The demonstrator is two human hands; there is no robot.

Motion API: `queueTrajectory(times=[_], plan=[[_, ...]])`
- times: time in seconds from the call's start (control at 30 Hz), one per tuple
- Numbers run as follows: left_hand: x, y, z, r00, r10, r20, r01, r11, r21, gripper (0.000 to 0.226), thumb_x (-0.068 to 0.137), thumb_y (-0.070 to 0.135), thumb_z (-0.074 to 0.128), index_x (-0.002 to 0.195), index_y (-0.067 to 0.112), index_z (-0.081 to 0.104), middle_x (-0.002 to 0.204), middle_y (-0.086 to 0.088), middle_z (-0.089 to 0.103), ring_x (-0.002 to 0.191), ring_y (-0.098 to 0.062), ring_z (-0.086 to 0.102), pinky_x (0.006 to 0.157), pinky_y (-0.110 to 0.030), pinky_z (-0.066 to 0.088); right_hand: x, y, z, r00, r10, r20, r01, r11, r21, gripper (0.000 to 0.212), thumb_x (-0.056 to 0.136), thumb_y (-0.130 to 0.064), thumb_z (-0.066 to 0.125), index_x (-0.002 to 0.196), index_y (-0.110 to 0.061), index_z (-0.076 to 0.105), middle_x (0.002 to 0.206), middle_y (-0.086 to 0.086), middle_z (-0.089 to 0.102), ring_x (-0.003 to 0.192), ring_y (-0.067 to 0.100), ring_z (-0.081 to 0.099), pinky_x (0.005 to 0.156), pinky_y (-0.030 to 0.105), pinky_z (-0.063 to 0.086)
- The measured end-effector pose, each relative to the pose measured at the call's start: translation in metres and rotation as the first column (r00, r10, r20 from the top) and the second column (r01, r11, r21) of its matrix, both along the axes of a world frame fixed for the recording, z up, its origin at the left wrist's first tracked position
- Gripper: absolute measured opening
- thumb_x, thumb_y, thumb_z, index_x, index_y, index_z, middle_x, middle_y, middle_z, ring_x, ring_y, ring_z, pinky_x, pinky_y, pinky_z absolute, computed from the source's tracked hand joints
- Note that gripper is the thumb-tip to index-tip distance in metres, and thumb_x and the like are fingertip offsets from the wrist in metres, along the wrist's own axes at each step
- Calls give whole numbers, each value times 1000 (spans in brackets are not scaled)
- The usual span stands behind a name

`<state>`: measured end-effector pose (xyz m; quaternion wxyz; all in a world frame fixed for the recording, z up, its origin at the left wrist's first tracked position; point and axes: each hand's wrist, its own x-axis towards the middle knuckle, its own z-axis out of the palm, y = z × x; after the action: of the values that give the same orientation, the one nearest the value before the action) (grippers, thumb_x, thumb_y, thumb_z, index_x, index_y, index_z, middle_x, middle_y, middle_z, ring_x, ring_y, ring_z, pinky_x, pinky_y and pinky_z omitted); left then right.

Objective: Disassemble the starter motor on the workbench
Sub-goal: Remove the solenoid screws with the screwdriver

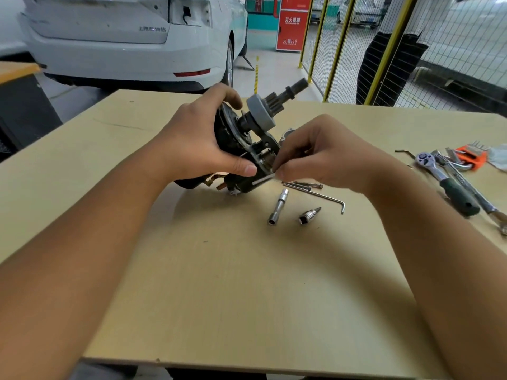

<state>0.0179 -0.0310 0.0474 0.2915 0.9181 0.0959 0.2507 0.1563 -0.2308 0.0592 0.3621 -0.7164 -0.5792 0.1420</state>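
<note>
- Two hands busy: left hand (192, 144) clamped round starter motor (238, 144), held off workbench (247, 270), pinion end tilted away; right hand (323, 157) pinching thin metal pin (263, 180) at lower housing.
- Likely slip: pin small, could drop among bolts (304, 185) and hex key (321, 197) just below right hand.
- One-handed hold: motor heavy, could twist loose, strain copper leads (216, 183) under left thumb.

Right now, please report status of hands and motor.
Left hand grips starter motor, lifted off workbench. Right hand pinches thin metal pin at housing. Nothing blocking.
</note>
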Motion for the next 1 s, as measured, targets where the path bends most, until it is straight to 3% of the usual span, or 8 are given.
queueTrajectory(times=[0.07, 0.13, 0.27, 0.4, 0.6, 0.77, 0.9, 1.0], plan=[[-1, 5, -1, 1000, 5, 7, -4, 999, -46, 93, 33, 68, 87, 116, 48, 49, 110, 15, 67, 103, -2, 64, 83, -18, 48, 13, -8, 6, 998, -37, -41, 37, 999, -6, 9, 77, -6, 77, 78, -14, 79, 60, -2, 68, 49, 4, 51, 48, 15, 38], [-3, 11, -3, 1000, 1, 14, 1, 997, -83, 92, 34, 68, 88, 115, 49, 49, 111, 17, 68, 105, -1, 64, 85, -18, 47, 24, -15, 8, 996, -91, -17, 90, 996, -26, 8, 78, -7, 79, 77, -15, 79, 58, -6, 66, 48, 0, 52, 45, 10, 36], [-3, 16, -5, 1000, -10, 26, 12, 994, -107, 90, 35, 66, 89, 115, 48, 51, 111, 17, 69, 106, 0, 65, 88, -19, 47, 31, -15, 0, 985, -153, 76, 160, 983, -93, 9, 75, -17, 86, 78, -21, 79, 67, -1, 71, 55, 4, 58, 50, 18, 44], [-2, 18, -6, 999, -18, 36, 22, 993, -112, 91, 36, 65, 91, 116, 47, 51, 113, 14, 70, 108, -4, 66, 96, -28, 51, 48, -28, 3, 958, -196, 210, 246, 937, -246, 13, 72, -28, 88, 77, -30, 77, 70, -7, 74, 62, 5, 68, 60, 27, 54], [-2, 18, -6, 999, -24, 28, 27, 993, -115, 93, 37, 63, 91, 119, 43, 52, 114, 14, 70, 109, -5, 66, 100, -32, 52, 63, -34, -6, 910, -230, 346, 375, 814, -443, 14, 77, -35, 84, 72, -27, 73, 65, -11, 72, 55, 4, 66, 53, 24, 49], [-2, 19, -6, 999, -34, 39, 38, 992, -117, 94, 37, 63, 92, 120, 42, 53, 112, 15, 70, 107, -3, 66, 98, -30, 51, 61, -29, -5, 847, -269, 458, 453, 817, -357, 17, 72, -36, 86, 69, -27, 71, 68, -9, 68, 67, 9, 62, 55, 26, 43], [-1, 20, -7, 997, -51, 61, 59, 989, -137, 91, 36, 61, 94, 116, 47, 53, 109, 16, 72, 105, -2, 68, 98, -30, 52, 50, -24, -3, 863, -136, 486, 413, 745, -524, 20, 71, -45, 83, 67, -28, 72, 64, -10, 68, 67, 12, 64, 55, 26, 47], [-1, 21, -7, 995, -69, 72, 78, 988, -131, 91, 38, 61, 95, 117, 48, 53, 108, 19, 72, 105, -2, 68, 97, -30, 52, 46, -18, -7, 832, -52, 553, 431, 689, -583, 23, 80, -40, 74, 72, -18, 73, 70, 1, 69, 64, 18, 62, 57, 28, 47]])
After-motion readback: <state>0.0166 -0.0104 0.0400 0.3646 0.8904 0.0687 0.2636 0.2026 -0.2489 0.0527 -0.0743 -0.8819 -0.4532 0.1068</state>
